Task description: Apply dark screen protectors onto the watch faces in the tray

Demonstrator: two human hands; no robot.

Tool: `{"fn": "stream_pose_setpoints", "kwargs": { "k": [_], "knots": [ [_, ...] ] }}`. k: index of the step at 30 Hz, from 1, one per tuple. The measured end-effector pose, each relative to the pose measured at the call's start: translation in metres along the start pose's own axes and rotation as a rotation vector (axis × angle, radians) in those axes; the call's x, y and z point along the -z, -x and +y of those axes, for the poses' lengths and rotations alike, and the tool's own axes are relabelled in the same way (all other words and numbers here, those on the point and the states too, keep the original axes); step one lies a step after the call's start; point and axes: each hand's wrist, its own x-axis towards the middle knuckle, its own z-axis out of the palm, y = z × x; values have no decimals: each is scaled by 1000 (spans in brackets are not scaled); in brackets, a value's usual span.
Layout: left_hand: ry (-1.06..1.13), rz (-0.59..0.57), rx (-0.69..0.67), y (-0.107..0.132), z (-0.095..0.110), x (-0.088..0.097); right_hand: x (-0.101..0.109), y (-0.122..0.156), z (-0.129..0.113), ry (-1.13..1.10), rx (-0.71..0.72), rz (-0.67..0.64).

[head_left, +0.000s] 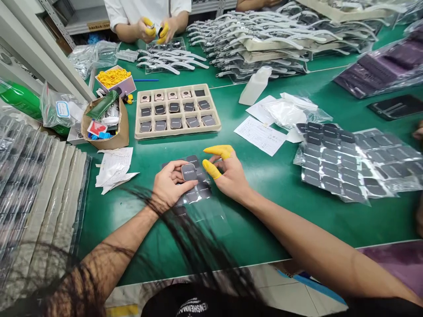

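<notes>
My left hand [170, 184] is closed around a small dark square piece [189, 172], held just above a clear plastic sheet [198, 193] carrying several similar dark squares on the green table [264, 211]. My right hand [228, 174] hovers right beside it, fingers spread, with yellow finger cots on thumb and index finger; it holds nothing I can see. A beige compartment tray [177, 130] with several square watch bodies lies just beyond my hands.
Sheets of dark squares [350, 163] lie at right, papers [261, 134] and plastic bags nearby. A cardboard box [109, 125], a box of yellow cots [114, 78] and stacked trays [29, 176] sit at left. Another person's hands [157, 31] work across the table beside watch straps [264, 39].
</notes>
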Motion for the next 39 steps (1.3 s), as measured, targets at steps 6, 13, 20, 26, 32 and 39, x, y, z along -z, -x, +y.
{"fn": "stream_pose_setpoints", "kwargs": {
  "k": [6, 13, 20, 26, 32, 39],
  "knots": [
    [51, 45, 87, 0, 12, -3, 6, 1, 0, 424, 454, -396],
    [2, 82, 104, -1, 16, -4, 15, -5, 4, 491, 380, -261],
    [-71, 78, 38, 1, 12, -2, 10, -6, 5, 378, 346, -99],
    [-167, 45, -87, -1, 1, 2, 4, -12, 5, 89, 287, -278],
    [-300, 1, -193, -3, -4, 2, 0, -7, 8, -58, 152, -372],
    [-278, 50, -116, 0, 1, -5, 28, -89, -16, -28, 111, 43]
  ]
}}
